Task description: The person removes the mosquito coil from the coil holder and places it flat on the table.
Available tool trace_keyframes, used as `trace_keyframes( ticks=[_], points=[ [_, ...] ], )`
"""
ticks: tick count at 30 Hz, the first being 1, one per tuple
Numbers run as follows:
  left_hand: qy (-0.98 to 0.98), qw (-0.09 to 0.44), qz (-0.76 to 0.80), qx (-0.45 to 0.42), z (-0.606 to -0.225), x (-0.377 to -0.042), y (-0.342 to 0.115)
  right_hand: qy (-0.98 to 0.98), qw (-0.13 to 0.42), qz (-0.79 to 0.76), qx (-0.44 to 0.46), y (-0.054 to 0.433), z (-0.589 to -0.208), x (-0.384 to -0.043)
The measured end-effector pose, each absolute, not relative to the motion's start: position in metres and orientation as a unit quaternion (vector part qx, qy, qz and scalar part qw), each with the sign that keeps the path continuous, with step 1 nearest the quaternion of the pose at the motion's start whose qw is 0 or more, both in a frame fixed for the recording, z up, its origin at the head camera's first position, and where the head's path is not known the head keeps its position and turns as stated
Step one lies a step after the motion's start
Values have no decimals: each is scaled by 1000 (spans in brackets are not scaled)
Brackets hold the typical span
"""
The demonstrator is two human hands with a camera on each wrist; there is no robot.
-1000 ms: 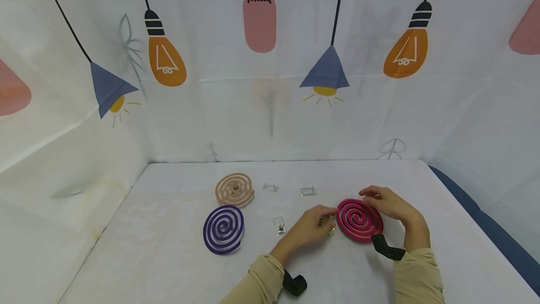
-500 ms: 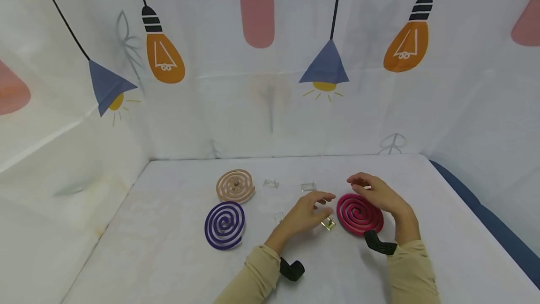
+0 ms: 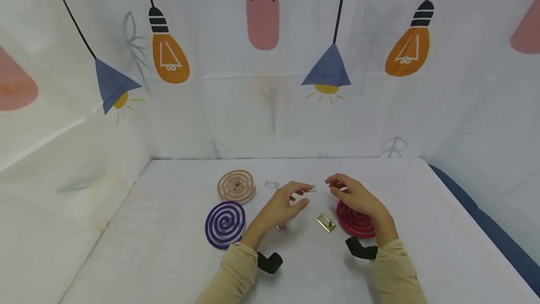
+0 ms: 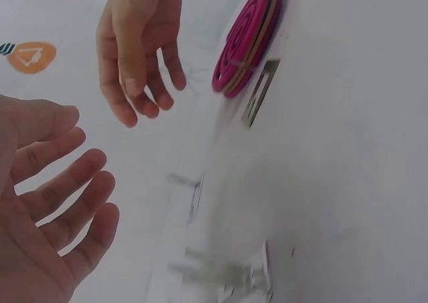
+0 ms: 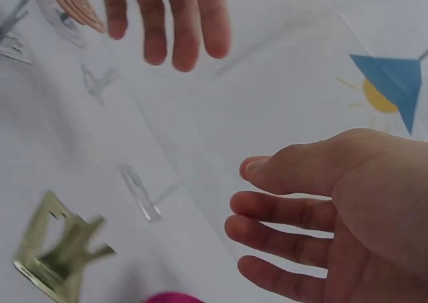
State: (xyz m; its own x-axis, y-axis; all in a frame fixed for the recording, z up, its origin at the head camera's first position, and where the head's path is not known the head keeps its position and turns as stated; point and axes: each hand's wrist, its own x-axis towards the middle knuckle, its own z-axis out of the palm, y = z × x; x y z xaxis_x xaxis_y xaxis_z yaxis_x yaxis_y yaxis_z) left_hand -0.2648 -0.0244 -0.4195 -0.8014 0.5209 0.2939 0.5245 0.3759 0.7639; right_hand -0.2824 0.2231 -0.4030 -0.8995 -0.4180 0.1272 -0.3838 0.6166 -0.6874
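Observation:
Both bare hands hover over the white table with nothing in them. My left hand [image 3: 283, 206], fingers relaxed and spread, is between the purple mosquito coil [image 3: 225, 225] and a gold metal coil stand [image 3: 326, 223]. A small pinkish stand [image 3: 282, 226] shows just past its wrist side. My right hand [image 3: 354, 196], fingers loosely bent, overlaps the red-pink mosquito coil [image 3: 352, 222] in the head view. In the left wrist view that pink coil [image 4: 239, 42] tops a stack with tan and dark layers. The gold stand [image 5: 50, 263] has raised prongs in the right wrist view.
A tan mosquito coil [image 3: 236, 186] lies behind the purple one. Two clear or silver stands, one left [image 3: 271, 185] and one right [image 3: 313, 188], sit toward the back. A white curtain [image 3: 270, 116] printed with lamps hangs behind the table [image 3: 168, 247].
My left hand has released the gold stand, leaving it on the table, and moved left. My right hand has come off the pink coil's edge and moved left.

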Motion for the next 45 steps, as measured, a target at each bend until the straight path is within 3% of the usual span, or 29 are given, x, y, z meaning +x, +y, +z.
trace_keyframes(
  ticks=[22, 45],
  points=[
    [-841, 56, -439, -310, -415, -267, -115, 872, 4, -396, -287, 171, -410, -284],
    [-863, 32, -430, -262, -415, -259, -155, 869, 17, -383, -312, 136, -419, -277]
  ],
)
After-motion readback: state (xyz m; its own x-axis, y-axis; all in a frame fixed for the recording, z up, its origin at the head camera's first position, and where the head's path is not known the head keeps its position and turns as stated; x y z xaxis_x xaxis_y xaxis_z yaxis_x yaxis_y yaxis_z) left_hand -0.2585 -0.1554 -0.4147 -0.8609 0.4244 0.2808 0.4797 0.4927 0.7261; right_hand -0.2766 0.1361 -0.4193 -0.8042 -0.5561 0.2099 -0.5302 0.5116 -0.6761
